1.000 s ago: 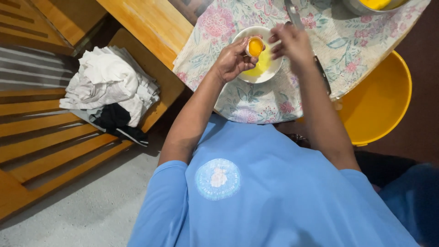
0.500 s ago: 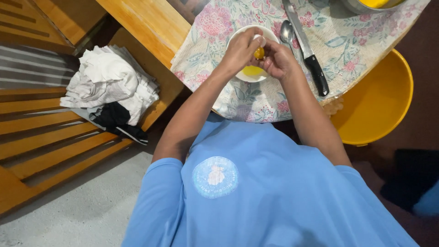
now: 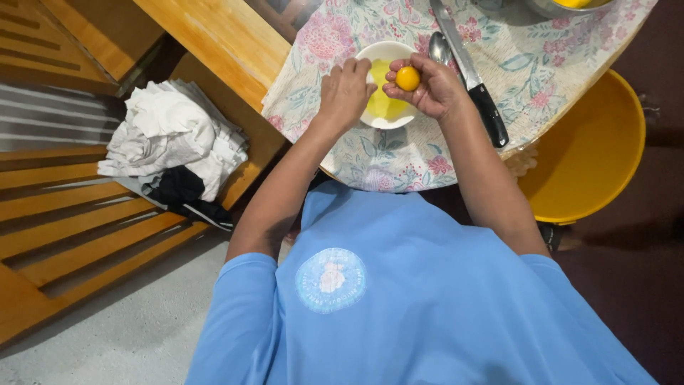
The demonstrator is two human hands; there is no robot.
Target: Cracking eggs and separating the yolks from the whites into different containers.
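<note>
since half a second ago the hands have been drawn apart, and the egg yolk (image 3: 407, 78) is now cradled in the curled fingers of the right hand (image 3: 427, 89). just beside it, over the white bowl (image 3: 377, 114) on the floral tablecloth (image 3: 399, 160), the left hand (image 3: 345, 89) is kept loosely closed; what it holds cannot be told.

The hands part over the white bowl (image 3: 385, 107). The right hand (image 3: 427, 89) now cups the egg yolk (image 3: 407, 78) in plain view, while the left hand (image 3: 347, 89) rests on the bowl's rim.
</note>
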